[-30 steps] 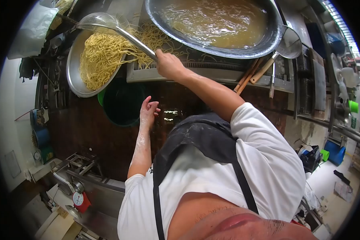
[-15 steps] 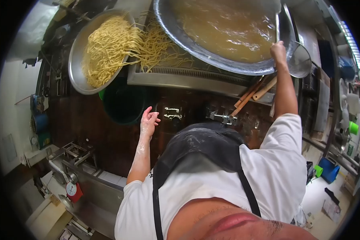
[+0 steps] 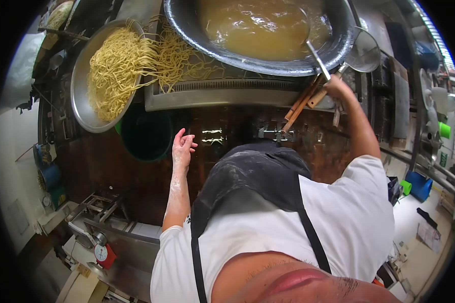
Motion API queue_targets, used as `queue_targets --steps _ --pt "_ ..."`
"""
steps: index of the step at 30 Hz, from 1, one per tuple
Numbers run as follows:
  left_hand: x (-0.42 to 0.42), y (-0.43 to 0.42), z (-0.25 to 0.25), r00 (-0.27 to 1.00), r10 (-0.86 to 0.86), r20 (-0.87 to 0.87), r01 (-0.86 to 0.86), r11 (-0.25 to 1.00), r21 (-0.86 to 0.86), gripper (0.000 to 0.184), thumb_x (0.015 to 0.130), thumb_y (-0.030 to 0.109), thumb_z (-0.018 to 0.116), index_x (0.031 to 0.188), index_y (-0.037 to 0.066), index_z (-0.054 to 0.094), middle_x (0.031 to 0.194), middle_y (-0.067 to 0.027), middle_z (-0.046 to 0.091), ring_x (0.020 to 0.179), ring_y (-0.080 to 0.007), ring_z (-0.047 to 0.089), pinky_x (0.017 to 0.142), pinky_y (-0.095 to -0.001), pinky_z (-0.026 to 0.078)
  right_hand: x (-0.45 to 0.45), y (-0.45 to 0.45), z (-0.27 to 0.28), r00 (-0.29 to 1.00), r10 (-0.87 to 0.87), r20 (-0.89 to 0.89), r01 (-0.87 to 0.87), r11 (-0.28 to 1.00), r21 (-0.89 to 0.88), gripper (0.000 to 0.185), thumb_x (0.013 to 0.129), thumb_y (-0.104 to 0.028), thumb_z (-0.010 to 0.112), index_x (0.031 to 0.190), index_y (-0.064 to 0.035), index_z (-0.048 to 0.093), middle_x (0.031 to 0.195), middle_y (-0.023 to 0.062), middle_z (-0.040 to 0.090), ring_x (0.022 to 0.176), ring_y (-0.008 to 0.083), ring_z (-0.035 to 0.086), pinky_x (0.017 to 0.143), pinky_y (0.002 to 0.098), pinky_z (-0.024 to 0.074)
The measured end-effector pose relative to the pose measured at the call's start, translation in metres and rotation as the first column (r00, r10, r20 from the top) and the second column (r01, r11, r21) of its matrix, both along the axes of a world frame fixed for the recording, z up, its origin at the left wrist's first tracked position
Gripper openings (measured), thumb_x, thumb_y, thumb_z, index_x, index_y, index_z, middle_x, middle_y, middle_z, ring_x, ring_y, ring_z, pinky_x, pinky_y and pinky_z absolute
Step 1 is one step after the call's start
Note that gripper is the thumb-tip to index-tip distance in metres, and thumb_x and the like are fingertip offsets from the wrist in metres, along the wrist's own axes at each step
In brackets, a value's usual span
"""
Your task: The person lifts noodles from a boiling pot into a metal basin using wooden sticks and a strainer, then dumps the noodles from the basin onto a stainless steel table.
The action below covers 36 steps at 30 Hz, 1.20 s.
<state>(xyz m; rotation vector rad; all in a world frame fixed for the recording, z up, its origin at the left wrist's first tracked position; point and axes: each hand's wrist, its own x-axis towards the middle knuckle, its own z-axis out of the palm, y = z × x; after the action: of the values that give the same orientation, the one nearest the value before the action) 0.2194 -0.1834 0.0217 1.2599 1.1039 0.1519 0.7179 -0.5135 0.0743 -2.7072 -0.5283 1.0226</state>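
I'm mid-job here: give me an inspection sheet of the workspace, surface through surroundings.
Surface: grey metal vented counter; long yellow noodles lie on it.
Job's things: round silver metal bowl holding more noodles; large round grey metal pot of cloudy brownish liquid.
Clutter: brown wooden rods and round metal mesh strainer near the pot.
Hands: right hand grips a long-handled silver metal scoop, its far end inside the pot; left hand empty, fingers loosely curled.
Cables: nothing seen.
Surroundings: round dark green bucket by the counter; red scale with white dial.
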Motion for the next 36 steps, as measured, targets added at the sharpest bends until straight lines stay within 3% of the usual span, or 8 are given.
queue_targets --steps 3,7,19,23,25,27,29,36 --pt "-0.014 -0.004 -0.008 1.0 -0.023 -0.007 0.023 1.0 -0.016 0.056 0.098 0.023 0.061 0.145 0.001 0.038 0.109 -0.0089 0.068 0.077 -0.0109 0.064 0.064 -0.0223 0.05 -0.059 0.026 -0.023 0.939 -0.23 -0.256 0.297 0.919 0.261 0.014 0.087 -0.012 0.057 0.078 -0.0024 0.06 0.058 0.001 0.051 0.049 0.0116 0.05 0.043 0.0338 0.0393" --pt "-0.017 -0.006 -0.008 0.994 -0.105 0.025 0.105 0.994 -0.016 0.057 0.098 0.022 0.061 0.145 0.0 0.039 0.108 -0.0091 0.068 0.077 -0.0112 0.065 0.063 -0.0223 0.049 -0.073 0.105 -0.096 0.921 -0.19 -0.341 0.314 0.879 0.358 0.02 0.083 -0.014 0.062 0.067 -0.0035 0.057 0.056 0.0013 0.05 0.047 0.0131 0.05 0.042 0.0318 0.038" --pt "-0.094 0.0 -0.016 1.0 -0.03 0.007 0.03 0.999 0.028 0.058 0.095 0.019 0.065 0.143 0.0 0.041 0.103 -0.0062 0.067 0.074 -0.0095 0.064 0.059 -0.0216 0.048 -0.179 0.224 -0.017 0.865 -0.067 -0.498 0.365 0.765 0.532 0.015 0.086 -0.011 0.061 0.075 -0.0091 0.051 0.061 -0.0005 0.049 0.048 0.0103 0.047 0.042 0.0283 0.0428" --pt "-0.103 -0.003 -0.012 0.998 -0.057 0.011 0.057 0.998 0.008 0.057 0.096 0.021 0.063 0.144 0.0 0.04 0.104 -0.0076 0.069 0.075 -0.0113 0.065 0.061 -0.0224 0.049 -0.237 0.236 0.006 0.737 0.093 -0.67 0.527 0.541 0.655 0.015 0.086 -0.014 0.065 0.079 -0.0094 0.052 0.063 -0.0021 0.047 0.051 0.0076 0.047 0.043 0.0281 0.0381" --pt "-0.094 -0.001 -0.012 0.996 -0.073 0.049 0.072 0.997 0.021 0.058 0.096 0.021 0.064 0.144 0.0 0.039 0.104 -0.0069 0.069 0.075 -0.011 0.065 0.061 -0.0223 0.049 -0.25 0.269 -0.011 0.795 0.203 -0.572 0.362 0.598 0.715 0.017 0.086 -0.018 0.066 0.089 -0.0044 0.056 0.068 0.0048 0.056 0.055 0.014 0.055 0.044 0.0327 0.0434" --pt "-0.08 0.003 -0.007 0.991 -0.096 0.088 0.093 0.995 0.042 0.058 0.096 0.021 0.065 0.144 0.0 0.039 0.104 -0.0063 0.069 0.075 -0.0106 0.065 0.062 -0.0221 0.049 -0.293 0.289 0.073 0.984 0.11 -0.138 -0.003 0.792 0.61 0.024 0.087 -0.014 0.061 0.103 0.0029 0.056 0.081 0.0185 0.066 0.071 0.0289 0.067 0.059 0.0419 0.0526" --pt "-0.063 0.007 0.003 0.986 -0.109 0.129 0.101 0.993 0.063 0.059 0.096 0.022 0.066 0.144 0.0 0.039 0.104 -0.0058 0.069 0.075 -0.0103 0.064 0.062 -0.0217 0.049 -0.302 0.316 0.059 0.969 0.214 0.125 -0.246 0.761 0.601 0.032 0.086 -0.009 0.056 0.114 0.0077 0.052 0.094 0.0287 0.067 0.091 0.0417 0.068 0.078 0.0487 0.0532" --pt "-0.055 0.012 0.025 0.996 -0.055 0.066 0.047 0.99 0.13 0.057 0.095 0.021 0.065 0.144 0.001 0.041 0.101 -0.0043 0.067 0.074 -0.0095 0.063 0.062 -0.0222 0.048 -0.249 0.306 0.038 0.926 0.123 0.356 -0.317 0.763 0.562 0.022 0.09 -0.013 0.055 0.106 0.0022 0.053 0.085 0.0278 0.069 0.084 0.0434 0.069 0.075 0.0533 0.0531"
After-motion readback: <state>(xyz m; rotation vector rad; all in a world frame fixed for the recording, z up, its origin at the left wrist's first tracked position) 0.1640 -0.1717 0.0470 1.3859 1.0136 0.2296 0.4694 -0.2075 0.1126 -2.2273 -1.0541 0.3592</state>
